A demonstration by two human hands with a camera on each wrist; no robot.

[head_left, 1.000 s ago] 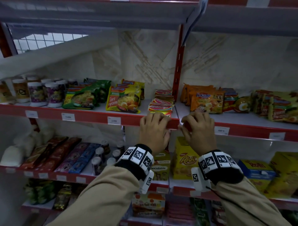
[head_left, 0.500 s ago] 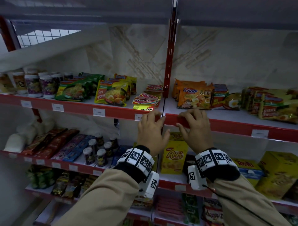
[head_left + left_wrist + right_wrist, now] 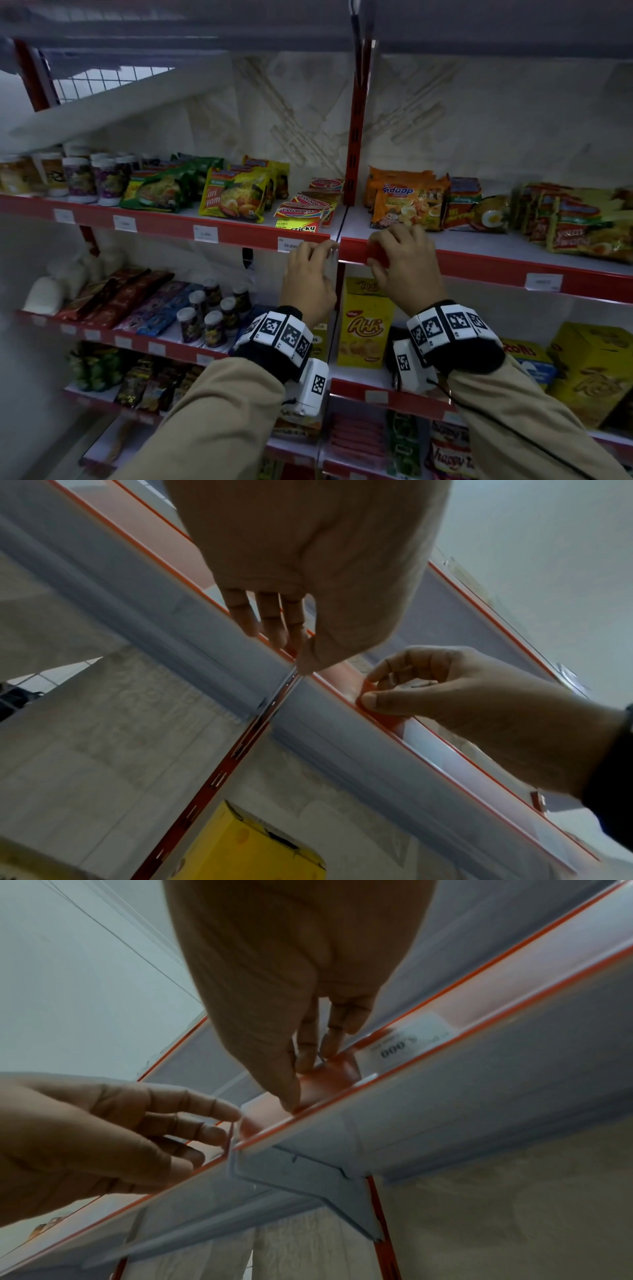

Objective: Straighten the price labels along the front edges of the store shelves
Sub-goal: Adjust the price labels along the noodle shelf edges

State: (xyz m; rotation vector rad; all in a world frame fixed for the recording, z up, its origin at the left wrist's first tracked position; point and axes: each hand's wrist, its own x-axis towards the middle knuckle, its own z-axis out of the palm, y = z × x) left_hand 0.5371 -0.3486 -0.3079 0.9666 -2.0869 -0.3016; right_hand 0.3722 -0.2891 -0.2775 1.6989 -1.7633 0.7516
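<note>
The right hand's fingers (image 3: pixel 310 1053) and thumb pinch the red strip (image 3: pixel 376 254) on the front edge of the right-hand shelf (image 3: pixel 513 248), just beside the upright. A second ago they lay flat over that edge; now they curl round it. The left hand (image 3: pixel 308 274) has drawn back slightly, its fingers loosely bent and touching the end of the left shelf rail without holding anything. That uncovers the price label (image 3: pixel 289 244) reading 10.000, sitting level in its rail. Judging by this, work is shifting to the right-hand shelf, where another label (image 3: pixel 405 1039) sits just beside the pinch.
</note>
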